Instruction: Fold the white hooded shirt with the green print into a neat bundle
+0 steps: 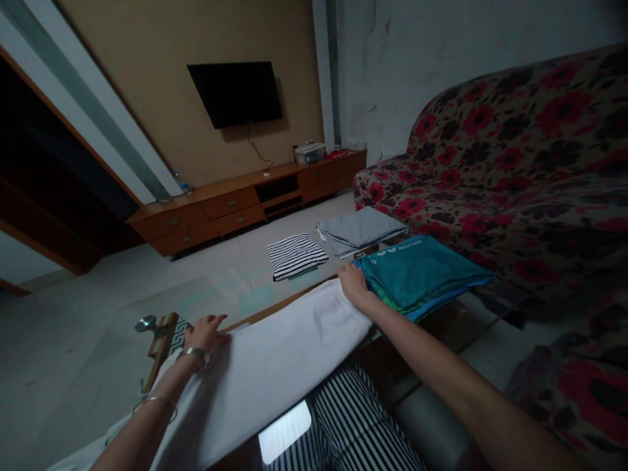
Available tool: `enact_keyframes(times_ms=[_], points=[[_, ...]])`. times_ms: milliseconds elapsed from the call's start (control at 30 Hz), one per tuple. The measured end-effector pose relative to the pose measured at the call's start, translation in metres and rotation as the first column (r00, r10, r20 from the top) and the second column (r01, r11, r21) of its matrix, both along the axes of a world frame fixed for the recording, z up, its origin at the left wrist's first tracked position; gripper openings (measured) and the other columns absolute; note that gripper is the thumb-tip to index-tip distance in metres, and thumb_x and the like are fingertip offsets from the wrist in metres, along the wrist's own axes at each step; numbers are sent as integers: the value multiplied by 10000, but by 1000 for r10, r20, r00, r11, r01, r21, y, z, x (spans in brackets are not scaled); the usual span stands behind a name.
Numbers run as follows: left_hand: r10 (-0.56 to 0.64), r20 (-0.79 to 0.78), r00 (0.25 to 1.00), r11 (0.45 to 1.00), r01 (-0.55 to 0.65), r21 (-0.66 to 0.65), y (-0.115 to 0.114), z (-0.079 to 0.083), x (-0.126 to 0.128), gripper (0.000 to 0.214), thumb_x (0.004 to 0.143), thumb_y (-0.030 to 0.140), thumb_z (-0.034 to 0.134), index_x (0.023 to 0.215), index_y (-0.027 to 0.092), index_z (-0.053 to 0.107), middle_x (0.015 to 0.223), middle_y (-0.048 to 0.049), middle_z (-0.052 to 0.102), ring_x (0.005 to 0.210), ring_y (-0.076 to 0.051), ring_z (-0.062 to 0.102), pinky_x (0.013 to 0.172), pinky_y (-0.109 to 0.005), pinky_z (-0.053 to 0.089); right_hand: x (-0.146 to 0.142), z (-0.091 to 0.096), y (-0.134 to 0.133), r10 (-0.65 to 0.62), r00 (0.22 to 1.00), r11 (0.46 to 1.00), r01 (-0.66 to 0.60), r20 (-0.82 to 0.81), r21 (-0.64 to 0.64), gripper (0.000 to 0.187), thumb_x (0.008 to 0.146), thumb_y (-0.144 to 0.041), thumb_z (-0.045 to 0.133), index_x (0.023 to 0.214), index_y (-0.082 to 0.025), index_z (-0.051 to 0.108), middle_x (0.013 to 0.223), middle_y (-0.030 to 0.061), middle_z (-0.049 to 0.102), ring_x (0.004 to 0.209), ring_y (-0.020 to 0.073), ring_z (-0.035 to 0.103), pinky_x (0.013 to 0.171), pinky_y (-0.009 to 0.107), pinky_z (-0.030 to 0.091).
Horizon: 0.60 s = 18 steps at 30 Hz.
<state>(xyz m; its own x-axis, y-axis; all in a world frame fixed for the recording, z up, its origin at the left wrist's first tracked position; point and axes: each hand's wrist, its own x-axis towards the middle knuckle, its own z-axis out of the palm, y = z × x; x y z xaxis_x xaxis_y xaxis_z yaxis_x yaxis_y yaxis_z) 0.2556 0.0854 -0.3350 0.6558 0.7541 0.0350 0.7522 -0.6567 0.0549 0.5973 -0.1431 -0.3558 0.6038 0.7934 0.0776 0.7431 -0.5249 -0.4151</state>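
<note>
One pale box [311, 155], contents indistinct, stands beyond the white cloth [279, 356].

The cloth [279, 353] is plain white, drawn out flat into a long strip along the near edge of the surface [255, 297]. Its long sides run fairly straight; the middle is smooth, while shallow creases gather toward the squared right end. The left end reaches past the near left corner, out of view.

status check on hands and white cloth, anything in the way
Left hand over white cloth, contact unclear; right hand on its right end. Cloth laid lengthwise, creased near right hand. Teal stack close by that end.
</note>
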Motion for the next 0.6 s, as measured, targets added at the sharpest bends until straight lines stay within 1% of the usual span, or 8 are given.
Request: enact_keyframes(times_ms=[33, 100, 200, 300, 367, 467, 533, 600], points=[[23, -14, 1000, 995, -21, 98, -11, -7, 3, 440, 782, 256, 532, 1206, 167, 608, 1304, -214, 520, 1221, -383, 454, 943, -536, 382, -7, -4, 0, 14, 998, 999, -16, 55, 30, 378, 922, -155, 339, 1188, -156, 607, 1235, 180, 581, 1193, 297, 484, 1001, 434, 345], [14, -18, 1000, 975, -10, 223, -39, -25, 7, 500, 866, 288, 427, 1347, 165, 490, 1464, -202, 355, 1350, -355, 310, 1025, -559, 295, -25, -14, 1, 133, 980, 986, -146, 152, 83, 348, 935, -237, 388, 1210, -173, 592, 1287, 163, 551, 1245, 289, 436, 1032, 431, 319], [-36, -39, 999, 988, 41, 149, -75, -55, 10, 610, 890, 455, 403, 1427, 166, 389, 1522, -169, 255, 1412, -345, 187, 1086, -563, 204, -48, -37, 0, 320, 930, 936, -340, 180, 88, 452, 924, -409, 453, 1303, -172, 521, 1432, 151, 422, 1358, 296, 302, 1083, 458, 249], [16, -87, 996, 998, -11, 57, -85, -76, 2, 698, 896, 537, 349, 1458, 125, 326, 1532, -170, 212, 1419, -354, 157, 1098, -567, 184, -50, -57, -9, 346, 921, 931, -361, 182, 60, 511, 928, -468, 424, 1348, -183, 476, 1484, 146, 345, 1395, 299, 239, 1092, 506, 210], [28, -111, 993, 998, -21, 60, -81, -82, -6, 705, 913, 545, 297, 1467, 110, 296, 1542, -155, 181, 1426, -326, 151, 1115, -535, 185, -42, -66, -17, 334, 919, 935, -351, 208, 49, 502, 935, -453, 413, 1354, -182, 468, 1485, 144, 343, 1396, 286, 247, 1095, 506, 208], [-2, -140, 990, 995, 16, 101, -77, -79, -17, 671, 927, 532, 285, 1469, 137, 290, 1549, -115, 184, 1434, -276, 148, 1133, -478, 192, -32, -68, -26, 321, 916, 943, -333, 242, 13, 477, 943, -414, 406, 1349, -173, 478, 1475, 135, 364, 1393, 254, 263, 1102, 465, 224], [-14, -138, 990, 992, 31, 122, -84, -75, -18, 642, 933, 512, 298, 1466, 156, 296, 1548, -102, 199, 1435, -262, 148, 1131, -473, 203, -37, -62, -28, 284, 921, 956, -293, 265, -6, 476, 940, -403, 414, 1345, -162, 484, 1471, 140, 370, 1394, 259, 260, 1099, 462, 229], [-26, -111, 994, 990, 40, 132, -97, -71, -15, 616, 935, 493, 313, 1464, 177, 302, 1550, -94, 196, 1435, -261, 149, 1124, -497, 206, -53, -55, -27, 234, 923, 968, -249, 305, 12, 492, 933, -401, 427, 1353, -148, 474, 1478, 155, 352, 1398, 283, 242, 1096, 481, 221]])
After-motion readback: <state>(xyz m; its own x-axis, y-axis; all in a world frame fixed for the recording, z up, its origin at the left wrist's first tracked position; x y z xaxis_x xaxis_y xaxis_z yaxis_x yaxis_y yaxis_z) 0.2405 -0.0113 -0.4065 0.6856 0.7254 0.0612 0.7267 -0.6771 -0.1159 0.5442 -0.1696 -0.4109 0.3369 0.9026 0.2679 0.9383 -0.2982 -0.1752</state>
